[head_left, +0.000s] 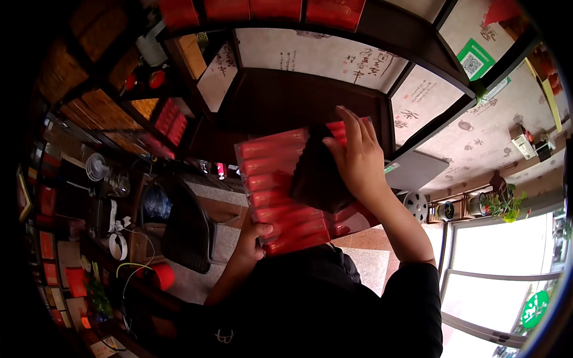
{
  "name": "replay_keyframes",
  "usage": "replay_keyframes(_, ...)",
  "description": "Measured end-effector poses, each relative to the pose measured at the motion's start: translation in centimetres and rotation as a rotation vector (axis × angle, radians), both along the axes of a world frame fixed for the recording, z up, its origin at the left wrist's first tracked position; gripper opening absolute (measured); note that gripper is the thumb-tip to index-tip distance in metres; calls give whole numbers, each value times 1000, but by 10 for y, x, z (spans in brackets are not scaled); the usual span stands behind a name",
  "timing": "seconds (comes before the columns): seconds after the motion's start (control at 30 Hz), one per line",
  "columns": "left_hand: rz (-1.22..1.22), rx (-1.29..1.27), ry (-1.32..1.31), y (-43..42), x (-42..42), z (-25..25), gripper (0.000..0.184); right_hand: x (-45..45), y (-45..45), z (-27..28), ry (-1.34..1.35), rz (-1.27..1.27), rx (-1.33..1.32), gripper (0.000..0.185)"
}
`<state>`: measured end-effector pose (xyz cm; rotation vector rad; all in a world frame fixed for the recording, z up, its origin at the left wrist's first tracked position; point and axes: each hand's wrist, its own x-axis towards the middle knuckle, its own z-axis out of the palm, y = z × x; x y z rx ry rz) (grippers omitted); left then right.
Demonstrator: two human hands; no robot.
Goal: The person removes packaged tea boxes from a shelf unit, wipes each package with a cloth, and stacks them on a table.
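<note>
A clear-wrapped pack of red packets (271, 197) is held up before my chest, in front of a dark shelf. My left hand (255, 240) grips its lower left corner, the thumb lying over the front. On the pack's upper right part my right hand (357, 154) is closed round a dark cloth (319, 173), which lies against the red packets and covers some of them. The palm side of the right hand is hidden.
Dark shelving (286, 98) stands ahead, with red boxes (274, 8) on its top. A black chair (190, 230) and a red bin (162, 276) are at the left. Potted plants (504, 204) and a window (501, 247) lie at the right.
</note>
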<state>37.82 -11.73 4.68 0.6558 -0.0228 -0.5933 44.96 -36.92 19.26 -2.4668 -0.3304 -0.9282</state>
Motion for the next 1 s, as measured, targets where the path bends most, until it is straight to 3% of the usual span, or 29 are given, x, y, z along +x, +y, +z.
replay_keyframes(0.03,21,30,-8,-3,-2,11,79,-12,0,8,2,0,0,45)
replay_keyframes(0.1,46,55,-18,-10,-2,27,79,-43,3,15,148,77,-452,60)
replay_keyframes(0.13,72,71,-52,-13,-2,33,81,-46,1,-6,254,211,-456,65)
replay_keyframes(0.3,144,117,-262,-24,3,26,92,-56,21,-42,240,279,-323,68)
replay_keyframes(0.4,131,210,-339,-21,-2,2,95,-62,54,-55,66,385,-363,68)
replay_keyframes(0.57,-18,309,-388,-13,1,-12,84,-24,75,-14,-38,311,-252,81)
replay_keyframes(0.63,47,305,-434,-18,2,-3,83,-14,78,-9,-118,268,-215,87)
replay_keyframes(0.77,166,346,-489,-8,-5,3,89,-2,48,9,-102,283,-217,61)
replay_keyframes(0.87,199,249,-424,-4,-7,18,95,6,6,11,-68,188,-266,59)
replay_keyframes(1.0,249,250,-445,8,-4,17,97,11,-35,-8,-234,-21,-150,52)
